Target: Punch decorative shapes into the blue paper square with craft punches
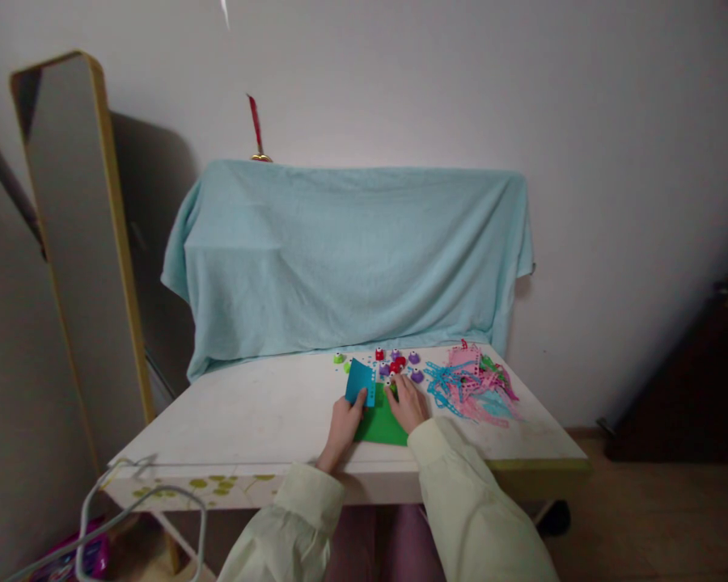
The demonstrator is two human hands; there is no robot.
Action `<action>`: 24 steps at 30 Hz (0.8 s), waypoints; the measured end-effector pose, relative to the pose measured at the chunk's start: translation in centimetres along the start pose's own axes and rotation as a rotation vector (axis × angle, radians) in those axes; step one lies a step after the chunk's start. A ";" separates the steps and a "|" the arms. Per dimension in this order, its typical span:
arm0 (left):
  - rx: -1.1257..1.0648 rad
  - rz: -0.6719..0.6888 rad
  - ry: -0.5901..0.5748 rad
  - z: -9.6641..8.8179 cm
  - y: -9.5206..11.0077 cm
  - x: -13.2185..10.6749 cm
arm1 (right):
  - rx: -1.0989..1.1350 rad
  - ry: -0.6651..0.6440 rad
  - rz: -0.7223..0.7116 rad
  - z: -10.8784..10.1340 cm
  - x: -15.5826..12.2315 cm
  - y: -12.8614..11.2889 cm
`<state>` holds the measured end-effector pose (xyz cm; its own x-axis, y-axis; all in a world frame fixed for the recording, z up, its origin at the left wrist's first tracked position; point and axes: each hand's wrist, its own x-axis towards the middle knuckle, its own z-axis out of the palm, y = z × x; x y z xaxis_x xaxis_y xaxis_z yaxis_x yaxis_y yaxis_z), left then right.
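Observation:
My left hand (341, 427) pinches a small blue paper sheet (360, 381) at its lower edge, tilting it up off the white table (260, 412). My right hand (408, 402) rests palm down on a green paper sheet (381, 424), fingers curled over a small punch at the sheet's far edge that I cannot make out clearly. Several small craft punches in red, purple and green (400, 361) lie just beyond both hands.
A heap of pink and blue cut paper strips (473, 384) lies at the table's right. A light blue cloth (352, 250) covers something bulky at the back. A tall mirror (78, 242) leans at left. White wire hangers (127, 501) hang at the table's front left.

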<state>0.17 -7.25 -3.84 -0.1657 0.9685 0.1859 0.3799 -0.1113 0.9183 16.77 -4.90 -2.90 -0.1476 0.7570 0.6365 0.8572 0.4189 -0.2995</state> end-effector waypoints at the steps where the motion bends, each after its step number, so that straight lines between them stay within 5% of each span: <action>1: -0.001 -0.003 0.001 0.0 0.1 0.0 | 0.000 0.000 -0.001 0.0 0.0 0.0; 24: 0.005 -0.019 -0.011 0.0 0.0 0.0 | 0.012 0.007 -0.007 -0.2 0.1 0.0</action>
<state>0.18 -7.24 -3.87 -0.1628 0.9729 0.1645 0.3809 -0.0918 0.9200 16.85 -4.99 -2.67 -0.1502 0.7505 0.6436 0.8499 0.4305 -0.3037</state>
